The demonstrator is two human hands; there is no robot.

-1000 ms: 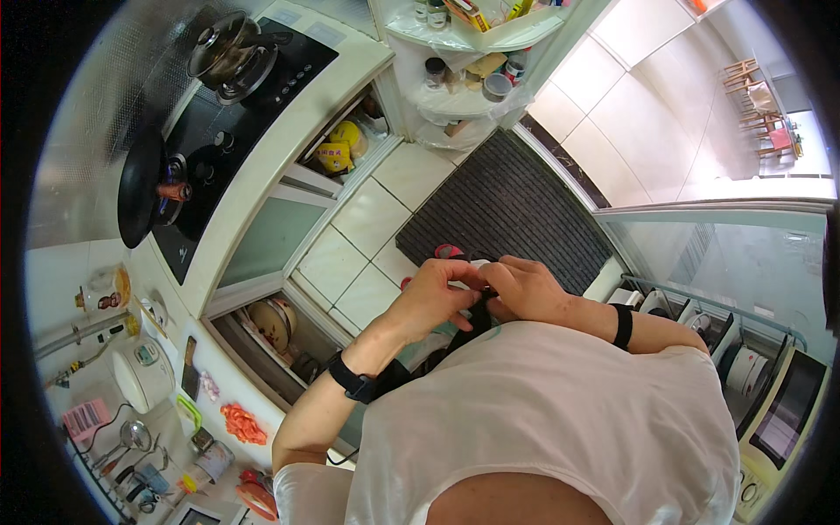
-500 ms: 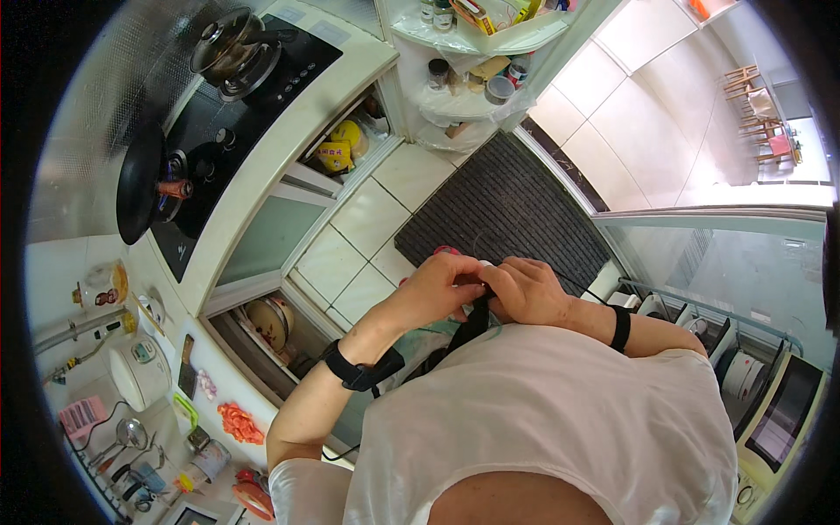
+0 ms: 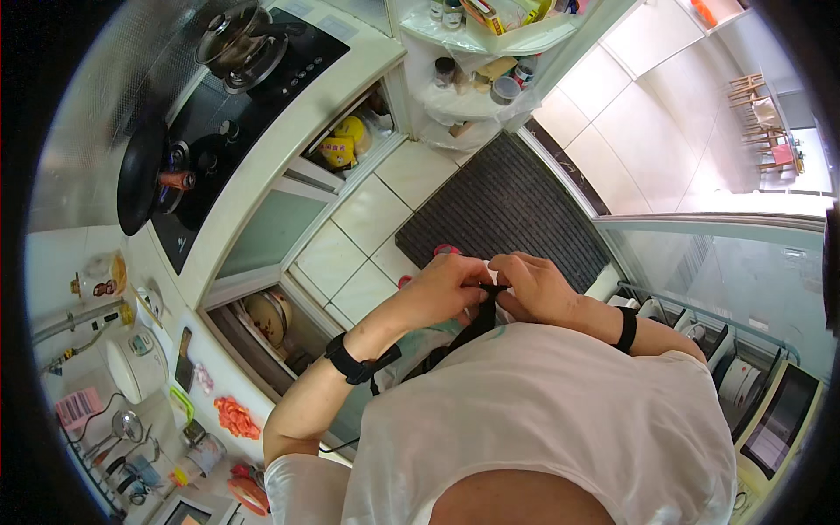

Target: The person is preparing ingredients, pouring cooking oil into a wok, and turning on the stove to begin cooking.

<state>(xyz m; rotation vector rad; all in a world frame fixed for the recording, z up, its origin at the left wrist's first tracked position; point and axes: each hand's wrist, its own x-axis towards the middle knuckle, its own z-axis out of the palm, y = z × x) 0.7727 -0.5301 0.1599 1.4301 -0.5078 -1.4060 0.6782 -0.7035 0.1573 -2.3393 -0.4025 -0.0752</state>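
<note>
In front of my waist, my left hand (image 3: 442,293) and my right hand (image 3: 541,290) meet with bent fingers. Between them a black strap (image 3: 479,325) is pinched, its upper end spread between the fingertips of both hands. From there the strap runs down and left along the front of my white shirt (image 3: 542,411). Each wrist wears a black band, and the left one carries a dark device (image 3: 350,360). My fingers partly cover the strap's end, and I cannot make out any fastening there.
A black hob (image 3: 210,157) with a wok (image 3: 140,179) and a pot (image 3: 234,39) lies to the left. Below stand open drawers (image 3: 262,337). Cut orange-red pieces (image 3: 236,418) and a cleaver (image 3: 184,359) lie on the counter. A dark ribbed mat (image 3: 507,214) covers floor ahead.
My hands have moved slightly apart at the fingertips, and more of the black strap's end shows between them. The view has shifted a little.
</note>
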